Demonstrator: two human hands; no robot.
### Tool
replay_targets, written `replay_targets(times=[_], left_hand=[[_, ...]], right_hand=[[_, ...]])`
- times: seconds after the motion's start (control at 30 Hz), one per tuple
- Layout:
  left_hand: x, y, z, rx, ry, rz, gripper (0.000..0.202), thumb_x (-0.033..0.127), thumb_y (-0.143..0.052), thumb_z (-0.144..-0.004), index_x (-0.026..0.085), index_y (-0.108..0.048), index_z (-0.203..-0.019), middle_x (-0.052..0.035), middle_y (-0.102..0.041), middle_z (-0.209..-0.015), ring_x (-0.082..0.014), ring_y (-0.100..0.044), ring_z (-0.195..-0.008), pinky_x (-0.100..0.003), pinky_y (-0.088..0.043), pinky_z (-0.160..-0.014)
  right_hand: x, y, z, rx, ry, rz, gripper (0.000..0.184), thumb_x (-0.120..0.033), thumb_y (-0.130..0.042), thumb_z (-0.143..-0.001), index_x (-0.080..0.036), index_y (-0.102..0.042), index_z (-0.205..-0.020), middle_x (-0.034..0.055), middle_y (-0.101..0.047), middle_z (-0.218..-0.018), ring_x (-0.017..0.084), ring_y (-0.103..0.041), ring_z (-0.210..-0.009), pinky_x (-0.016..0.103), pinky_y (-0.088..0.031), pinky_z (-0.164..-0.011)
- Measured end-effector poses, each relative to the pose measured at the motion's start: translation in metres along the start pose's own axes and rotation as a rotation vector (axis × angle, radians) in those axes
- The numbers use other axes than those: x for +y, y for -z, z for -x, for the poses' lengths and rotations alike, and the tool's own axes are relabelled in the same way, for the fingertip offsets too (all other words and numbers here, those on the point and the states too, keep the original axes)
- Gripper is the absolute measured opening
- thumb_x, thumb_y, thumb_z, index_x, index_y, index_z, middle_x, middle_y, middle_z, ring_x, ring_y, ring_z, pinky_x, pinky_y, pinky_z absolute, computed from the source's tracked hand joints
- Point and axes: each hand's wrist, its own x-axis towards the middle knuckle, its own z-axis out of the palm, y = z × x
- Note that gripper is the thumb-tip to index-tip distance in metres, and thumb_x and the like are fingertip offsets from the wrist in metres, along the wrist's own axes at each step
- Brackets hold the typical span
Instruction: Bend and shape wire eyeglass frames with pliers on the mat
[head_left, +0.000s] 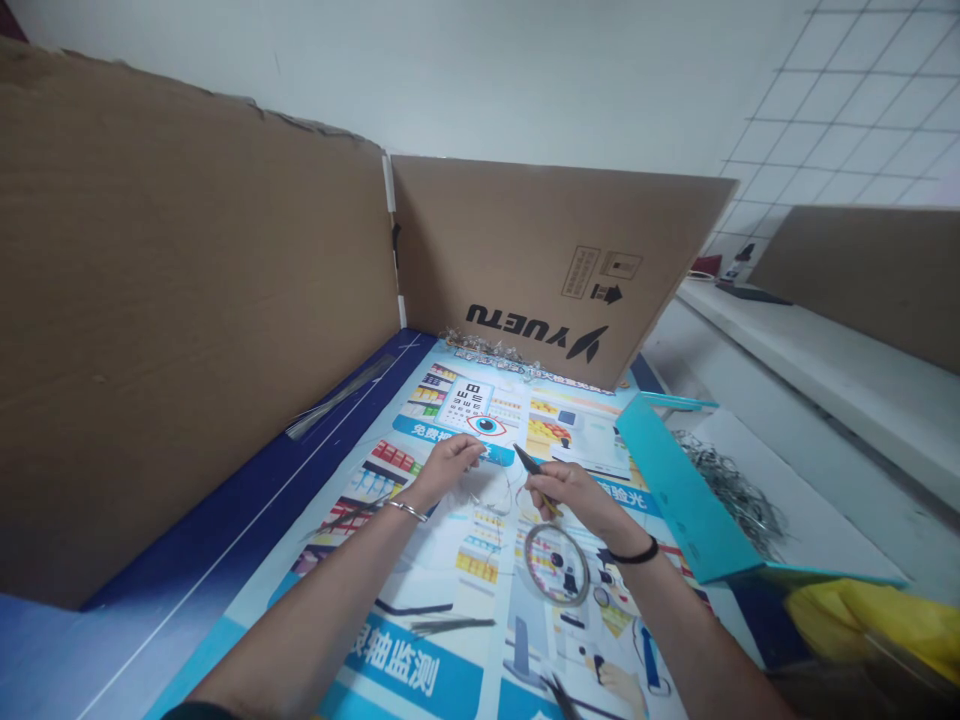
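Observation:
In my right hand (570, 495) is a pair of pliers (528, 460) with dark jaws and a bit of yellow on the handles, the tip pointing up and left. My left hand (452, 466) is closed in a pinch just left of the jaws. What it pinches is too small to make out. Thin wire (491, 505) loops faintly below and between both hands. Under my right wrist lies a round coil of wire (556, 565). A bundle of thin straight wires (454, 625) rests nearer to me, with a dark pointed tool (559, 697) at the bottom edge.
A printed poster (435, 655) covers the blue table (217, 570). Cardboard panels stand at the left (187, 300) and back (480, 240). Small clear pieces (487, 347) line the back panel. At right, a turquoise box (675, 500) holds tangled wire (731, 490), near yellow material (877, 620).

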Motion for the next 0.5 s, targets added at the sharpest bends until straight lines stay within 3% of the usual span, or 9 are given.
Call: replay_targets(times=[0.2, 0.5], left_hand=[[0.0, -0.002, 0.001, -0.051, -0.017, 0.02, 0.025, 0.04, -0.057, -0.077, 0.016, -0.062, -0.074, 0.0019, -0.05, -0.06, -0.0106, -0.045, -0.057, -0.023, -0.039, -0.058], [-0.004, -0.002, -0.001, -0.057, -0.109, -0.034, 0.026, 0.041, -0.058, -0.077, 0.016, -0.064, -0.069, -0.0025, -0.056, -0.076, -0.0114, -0.048, -0.064, -0.023, -0.04, -0.059]], right_hand=[[-0.001, 0.001, -0.002, 0.073, 0.022, 0.198, 0.032, -0.045, -0.059, -0.076, -0.016, -0.058, -0.062, -0.0008, -0.057, -0.051, 0.01, -0.053, -0.048, 0.021, -0.039, -0.048], [0.013, 0.001, -0.006, 0.055, 0.025, 0.258, 0.033, -0.05, -0.057, -0.076, -0.017, -0.059, -0.069, -0.0013, -0.055, -0.054, 0.011, -0.054, -0.05, 0.021, -0.042, -0.046]])
